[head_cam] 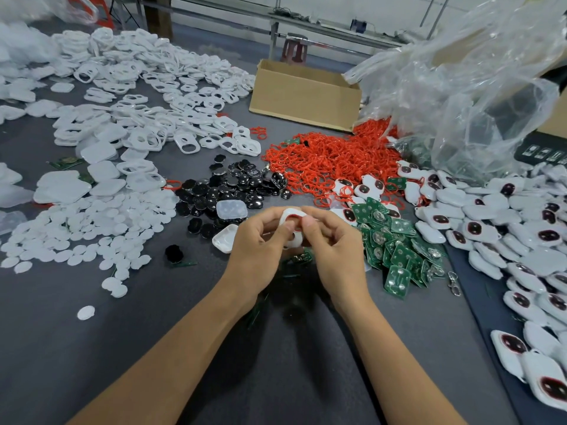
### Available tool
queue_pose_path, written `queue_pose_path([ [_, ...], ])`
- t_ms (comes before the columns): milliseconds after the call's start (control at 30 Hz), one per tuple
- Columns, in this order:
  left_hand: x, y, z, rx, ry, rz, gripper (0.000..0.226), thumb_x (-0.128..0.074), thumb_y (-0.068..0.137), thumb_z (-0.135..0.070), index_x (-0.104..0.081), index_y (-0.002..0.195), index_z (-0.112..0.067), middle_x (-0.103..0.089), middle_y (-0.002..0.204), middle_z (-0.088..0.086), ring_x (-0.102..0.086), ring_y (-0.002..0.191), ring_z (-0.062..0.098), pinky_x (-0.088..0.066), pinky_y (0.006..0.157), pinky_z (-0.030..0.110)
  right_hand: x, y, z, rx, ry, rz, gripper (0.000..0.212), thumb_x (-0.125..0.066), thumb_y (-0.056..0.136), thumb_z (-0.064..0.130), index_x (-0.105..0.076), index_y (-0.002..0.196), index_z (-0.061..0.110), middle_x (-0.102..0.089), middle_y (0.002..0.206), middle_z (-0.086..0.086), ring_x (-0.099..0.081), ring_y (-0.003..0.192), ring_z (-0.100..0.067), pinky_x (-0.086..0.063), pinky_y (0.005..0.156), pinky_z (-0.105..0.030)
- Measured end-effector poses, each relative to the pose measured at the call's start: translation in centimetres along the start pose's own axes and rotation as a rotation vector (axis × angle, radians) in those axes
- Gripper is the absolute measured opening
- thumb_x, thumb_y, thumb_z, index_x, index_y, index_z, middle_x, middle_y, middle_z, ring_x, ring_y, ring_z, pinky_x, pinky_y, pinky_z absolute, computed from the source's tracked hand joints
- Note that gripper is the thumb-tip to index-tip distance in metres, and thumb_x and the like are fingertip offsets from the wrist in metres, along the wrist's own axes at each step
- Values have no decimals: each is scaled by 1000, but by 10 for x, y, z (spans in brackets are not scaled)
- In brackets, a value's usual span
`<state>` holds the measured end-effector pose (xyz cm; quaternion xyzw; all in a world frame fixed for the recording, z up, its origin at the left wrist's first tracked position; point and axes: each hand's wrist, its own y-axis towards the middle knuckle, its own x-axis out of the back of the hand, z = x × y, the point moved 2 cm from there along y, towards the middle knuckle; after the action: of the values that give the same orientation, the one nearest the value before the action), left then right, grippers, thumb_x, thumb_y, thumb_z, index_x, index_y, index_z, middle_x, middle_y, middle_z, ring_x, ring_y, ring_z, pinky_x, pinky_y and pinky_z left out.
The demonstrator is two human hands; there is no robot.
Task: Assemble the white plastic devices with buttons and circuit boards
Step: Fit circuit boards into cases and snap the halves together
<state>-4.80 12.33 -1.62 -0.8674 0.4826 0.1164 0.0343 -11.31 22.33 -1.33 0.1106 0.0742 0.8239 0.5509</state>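
Observation:
My left hand (259, 243) and my right hand (333, 240) meet at the table's middle, both gripping one white plastic shell (291, 216) with a red ring seated in its upper opening. My right thumb and forefinger pinch at that ring. Black buttons (233, 185) lie piled just behind my hands. Green circuit boards (395, 240) are heaped to the right. Red rings (331, 157) form a large mound further back. A white back cover (225, 237) lies open-side up beside my left hand, and a circuit board (302, 258) lies partly hidden under my hands.
Empty white shells (147, 96) cover the back left, and white discs (92, 228) spread at the left. Assembled white devices (503, 228) fill the right side. A cardboard box (303, 93) and a clear plastic bag (466, 81) stand at the back.

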Motion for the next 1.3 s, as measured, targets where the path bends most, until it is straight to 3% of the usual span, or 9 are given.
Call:
queue_pose_path([
  [100, 7, 4, -1, -3, -43, -92, 15, -53, 96, -6, -67, 102, -7, -72, 98, 10, -70, 94, 27, -57, 83, 39, 9, 4, 1, 41, 14, -44, 22, -49, 95, 0, -67, 104, 9, -73, 94, -6, -69, 84, -10, -52, 77, -22],
  [333, 15, 7, -6, 52, -252, -98, 20, -47, 99, -8, -66, 94, -6, -70, 90, 8, -69, 77, 23, -58, 62, 28, 27, 8, 5, 156, -369, -74, 55, -35, 73, -25, -72, 88, 13, -70, 81, 7, -60, 73, 14, -39, 66, -1],
  [500, 10, 5, -5, 87, -245, 8, 24, -43, 100, -13, -66, 96, -7, -74, 92, 8, -66, 71, 17, -55, 56, 26, 21, 3, 9, 160, -276, 74, 31, -61, 83, -4, -71, 101, 19, -70, 88, 7, -62, 73, -2, -47, 69, -16],
  [567, 7, 3, -4, 122, -211, 68, 25, -43, 99, -15, -67, 97, -9, -74, 91, 8, -65, 73, 18, -53, 54, 24, 16, 0, 13, 160, -190, 201, 36, -71, 78, 9, -67, 112, 20, -66, 94, 7, -58, 74, -3, -45, 69, -18],
  [733, 4, 3, -5, 152, -258, 142, 30, -39, 100, -12, -69, 94, -10, -74, 86, 10, -64, 63, 17, -53, 53, 26, 10, -1, 15, 233, -196, 296, 50, -79, 72, 4, -64, 118, 15, -62, 121, -2, -57, 114, -15, -50, 91, -38],
  [933, 5, 2, -4, 148, -212, 128, 29, -42, 101, -16, -68, 92, -10, -74, 86, 8, -67, 70, 17, -54, 54, 25, 11, -1, 15, 173, -169, 281, 41, -76, 75, 14, -65, 115, 16, -66, 110, 2, -61, 97, -14, -51, 81, -36],
  [1033, 7, 3, -4, 127, -205, 47, 23, -46, 100, -16, -66, 92, -7, -73, 79, 4, -68, 65, 15, -54, 52, 24, 15, 0, 14, 169, -165, 161, 28, -67, 80, 13, -69, 108, 16, -69, 97, 3, -63, 87, -9, -51, 73, -25],
  [1133, 9, 3, -3, 88, -151, -29, 17, -49, 99, -13, -63, 95, -4, -70, 74, -1, -68, 62, 19, -55, 51, 25, 30, 6, 10, 251, -396, -107, 27, -58, 86, -3, -71, 100, 16, -70, 94, 5, -63, 78, 1, -48, 73, -16],
  [1300, 5, 0, 0, 38, 2, -12, 13, -55, 95, -8, -64, 87, -12, -69, 70, -7, -69, 64, 20, -53, 50, 24, 37, 15, 5, 312, -573, -248, 35, -53, 82, -9, -72, 95, 18, -70, 92, 4, -65, 85, -16, -49, 80, -23],
])
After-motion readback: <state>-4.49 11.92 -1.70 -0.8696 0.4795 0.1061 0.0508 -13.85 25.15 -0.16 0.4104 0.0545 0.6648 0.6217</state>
